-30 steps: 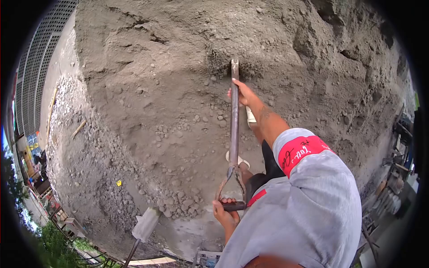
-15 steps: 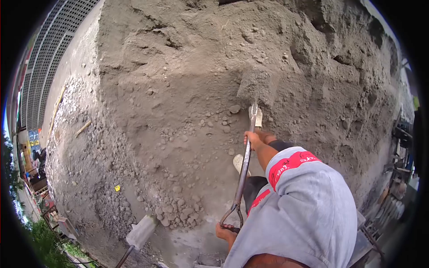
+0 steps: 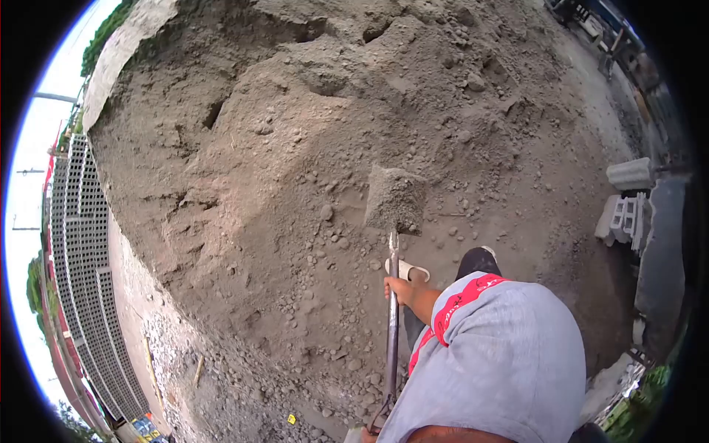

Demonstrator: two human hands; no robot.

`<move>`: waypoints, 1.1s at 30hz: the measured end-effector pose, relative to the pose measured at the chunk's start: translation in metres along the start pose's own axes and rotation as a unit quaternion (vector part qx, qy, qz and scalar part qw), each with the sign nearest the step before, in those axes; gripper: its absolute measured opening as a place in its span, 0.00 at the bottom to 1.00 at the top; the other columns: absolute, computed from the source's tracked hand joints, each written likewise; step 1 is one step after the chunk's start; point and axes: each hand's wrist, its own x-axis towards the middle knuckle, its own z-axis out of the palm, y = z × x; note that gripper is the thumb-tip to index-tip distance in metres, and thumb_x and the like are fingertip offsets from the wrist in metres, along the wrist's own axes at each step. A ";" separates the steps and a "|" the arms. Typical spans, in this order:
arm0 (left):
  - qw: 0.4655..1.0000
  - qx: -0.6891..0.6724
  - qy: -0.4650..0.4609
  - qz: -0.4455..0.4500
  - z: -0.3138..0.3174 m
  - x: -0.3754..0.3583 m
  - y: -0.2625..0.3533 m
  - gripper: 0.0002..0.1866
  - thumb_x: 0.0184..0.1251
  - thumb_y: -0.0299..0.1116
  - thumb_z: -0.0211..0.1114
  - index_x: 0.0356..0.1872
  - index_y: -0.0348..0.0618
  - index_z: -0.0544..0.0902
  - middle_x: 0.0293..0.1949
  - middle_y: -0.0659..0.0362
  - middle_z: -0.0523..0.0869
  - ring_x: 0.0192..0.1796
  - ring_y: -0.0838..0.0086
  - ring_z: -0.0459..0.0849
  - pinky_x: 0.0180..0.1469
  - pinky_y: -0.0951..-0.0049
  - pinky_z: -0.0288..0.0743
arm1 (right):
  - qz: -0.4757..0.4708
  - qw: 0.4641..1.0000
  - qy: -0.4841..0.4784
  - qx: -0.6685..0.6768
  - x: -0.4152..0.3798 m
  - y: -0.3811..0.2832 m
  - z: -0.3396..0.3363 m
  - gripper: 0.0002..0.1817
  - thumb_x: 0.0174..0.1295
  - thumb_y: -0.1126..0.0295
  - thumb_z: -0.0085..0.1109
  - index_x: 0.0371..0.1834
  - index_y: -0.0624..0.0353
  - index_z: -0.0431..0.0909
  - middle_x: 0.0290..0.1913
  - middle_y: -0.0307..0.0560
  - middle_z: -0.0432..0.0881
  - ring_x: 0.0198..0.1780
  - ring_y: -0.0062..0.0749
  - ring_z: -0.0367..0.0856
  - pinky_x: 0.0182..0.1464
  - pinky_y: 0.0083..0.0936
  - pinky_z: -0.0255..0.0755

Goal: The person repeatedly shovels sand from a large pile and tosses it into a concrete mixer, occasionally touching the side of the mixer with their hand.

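My right hand point(image 3: 399, 290) is wrapped around the shaft of a shovel point(image 3: 392, 332), low down near the blade. At the shovel's handle end, at the bottom of the view, my left hand point(image 3: 368, 435) is closed on the grip and partly hidden by the frame edge and my shirt. The square blade carries a heap of gravelly sand point(image 3: 396, 203) and lies over the ground at the foot of a large sand pile point(image 3: 295, 125). One light-coloured shoe point(image 3: 408, 271) stands just beside the shaft.
Stones point(image 3: 326, 213) lie scattered left of the blade. Stacked hollow blocks point(image 3: 626, 220) stand on the right. A perforated block wall point(image 3: 83, 273) runs along the left. Two sticks and a small yellow item point(image 3: 292, 419) lie on the gravel at lower left.
The view has turned rightward, bringing the blocks into sight. The shovel blade, loaded with sand, has come away from the pile's base. Both hands keep hold of the shovel.
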 end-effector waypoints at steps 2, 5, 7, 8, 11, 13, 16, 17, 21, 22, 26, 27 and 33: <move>0.998 0.026 -0.040 0.030 0.016 0.003 0.005 0.18 0.59 0.43 0.54 0.17 0.41 0.67 0.13 0.59 0.66 0.13 0.72 0.65 0.15 0.72 0.62 | 0.007 0.999 -0.004 0.052 -0.009 -0.006 -0.031 0.04 0.46 0.74 0.54 0.21 0.59 0.69 0.17 0.41 0.69 0.17 0.27 0.68 0.21 0.26 0.71; 0.990 0.067 -0.107 0.068 0.045 -0.009 -0.004 0.18 0.59 0.44 0.54 0.17 0.41 0.67 0.14 0.59 0.66 0.14 0.72 0.65 0.15 0.71 0.62 | 0.002 0.982 -0.037 0.186 -0.012 -0.028 -0.096 0.04 0.46 0.73 0.54 0.21 0.59 0.69 0.17 0.41 0.69 0.16 0.28 0.68 0.21 0.26 0.71; 0.979 0.088 -0.161 0.085 0.071 -0.027 -0.024 0.19 0.59 0.45 0.54 0.18 0.42 0.67 0.14 0.59 0.67 0.14 0.72 0.66 0.16 0.71 0.63 | -0.047 0.976 -0.009 0.214 -0.032 -0.061 -0.153 0.05 0.45 0.73 0.55 0.20 0.59 0.69 0.17 0.41 0.70 0.16 0.28 0.69 0.20 0.26 0.70; 0.972 0.104 -0.193 0.087 0.085 -0.040 -0.036 0.19 0.59 0.45 0.54 0.18 0.42 0.67 0.14 0.59 0.67 0.14 0.72 0.66 0.16 0.71 0.63 | -0.053 0.968 0.015 0.245 -0.040 -0.078 -0.189 0.05 0.45 0.73 0.55 0.20 0.58 0.69 0.17 0.42 0.70 0.16 0.28 0.69 0.20 0.26 0.70; 0.928 0.168 -0.318 0.099 0.141 -0.083 -0.063 0.19 0.59 0.46 0.54 0.19 0.42 0.67 0.14 0.59 0.67 0.15 0.72 0.66 0.17 0.71 0.64 | -0.124 0.918 0.070 0.371 -0.085 -0.141 -0.308 0.05 0.44 0.74 0.54 0.18 0.59 0.69 0.16 0.42 0.69 0.16 0.29 0.69 0.20 0.27 0.69; 0.863 0.210 -0.452 0.084 0.195 -0.125 -0.074 0.19 0.58 0.47 0.54 0.19 0.42 0.67 0.14 0.59 0.67 0.15 0.72 0.66 0.17 0.70 0.64 | -0.216 0.888 0.108 0.391 -0.137 -0.194 -0.407 0.05 0.44 0.74 0.54 0.18 0.59 0.68 0.15 0.42 0.69 0.16 0.29 0.69 0.18 0.27 0.68; 0.734 0.268 -0.613 0.116 0.249 -0.294 -0.091 0.20 0.57 0.50 0.54 0.20 0.44 0.66 0.15 0.61 0.66 0.16 0.72 0.67 0.19 0.71 0.65 | -0.358 0.799 0.137 0.464 -0.239 -0.266 -0.561 0.05 0.47 0.73 0.54 0.20 0.60 0.69 0.16 0.42 0.69 0.16 0.28 0.68 0.19 0.29 0.67; 0.725 0.171 -0.655 0.129 0.234 -0.390 -0.102 0.18 0.58 0.48 0.54 0.20 0.45 0.66 0.15 0.62 0.65 0.15 0.72 0.66 0.18 0.71 0.64 | -0.412 0.753 0.156 0.489 -0.295 -0.284 -0.606 0.08 0.49 0.72 0.56 0.18 0.58 0.68 0.15 0.42 0.69 0.16 0.29 0.68 0.18 0.29 0.64; 0.464 0.115 -0.876 0.070 0.213 -0.642 -0.120 0.14 0.61 0.43 0.55 0.23 0.46 0.68 0.15 0.62 0.67 0.15 0.75 0.69 0.18 0.72 0.66 | -0.618 0.630 0.275 0.382 -0.502 -0.318 -0.778 0.17 0.51 0.60 0.63 0.13 0.56 0.69 0.11 0.39 0.66 0.17 0.27 0.68 0.17 0.30 0.59; 0.404 0.084 -0.906 0.095 0.177 -0.703 -0.120 0.12 0.62 0.39 0.57 0.24 0.45 0.69 0.14 0.62 0.68 0.15 0.75 0.69 0.18 0.73 0.66 | -0.673 0.566 0.310 0.363 -0.539 -0.317 -0.803 0.15 0.51 0.62 0.63 0.25 0.61 0.71 0.17 0.42 0.71 0.23 0.29 0.75 0.20 0.26 0.68; 0.146 -0.084 -0.876 0.452 0.080 -0.820 -0.157 0.18 0.51 0.35 0.70 0.26 0.40 0.67 0.18 0.62 0.74 0.18 0.80 0.69 0.20 0.75 0.64 | -0.704 0.438 0.150 0.539 -0.619 -0.302 -0.890 0.18 0.54 0.60 0.61 0.32 0.64 0.67 0.30 0.51 0.74 0.28 0.36 0.77 0.29 0.27 0.79; 0.092 -0.115 -0.827 0.542 0.050 -0.818 -0.156 0.20 0.48 0.36 0.72 0.27 0.40 0.67 0.18 0.59 0.74 0.17 0.74 0.69 0.20 0.73 0.65 | -0.700 0.420 0.142 0.560 -0.623 -0.298 -0.906 0.19 0.55 0.59 0.60 0.32 0.64 0.67 0.29 0.50 0.74 0.29 0.36 0.77 0.29 0.27 0.79; 0.051 -0.105 -0.864 0.489 0.123 -0.689 -0.182 0.20 0.47 0.26 0.71 0.26 0.42 0.63 0.21 0.58 0.72 0.23 0.77 0.71 0.24 0.75 0.65 | -0.674 0.620 0.145 0.374 -0.555 -0.260 -0.858 0.18 0.52 0.58 0.64 0.30 0.62 0.71 0.24 0.44 0.74 0.24 0.32 0.77 0.32 0.23 0.77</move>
